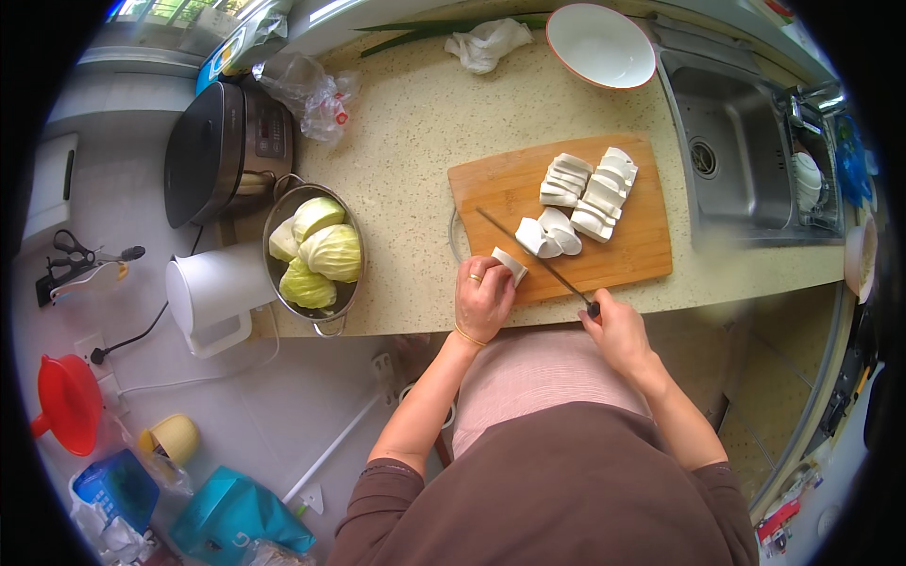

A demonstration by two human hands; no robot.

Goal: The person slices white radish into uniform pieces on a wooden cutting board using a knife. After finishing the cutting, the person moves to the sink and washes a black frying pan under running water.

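My left hand point(483, 297) holds a white block point(509, 265), possibly tofu, at the near left edge of a wooden cutting board point(488, 184). In my right hand point(614, 329) is the handle of a kitchen knife point(548, 267), its blade slanting across the board towards the upper left. Just beyond the blade lie a few thick white pieces point(548, 233). Farther back on the board are two rows of white slices, a shorter one point(565, 180) and a longer one point(605, 194) to its right. The blade is seen edge-on, and my fingers hide part of the held block.
A metal colander point(359, 283) of cabbage pieces point(331, 252) stands left, beside a white electric kettle point(212, 290) and a dark rice cooker point(212, 156). Behind the board are a white bowl point(601, 46), a crumpled white bag point(488, 44) and green leaves point(417, 32). A steel sink point(736, 148) is right.
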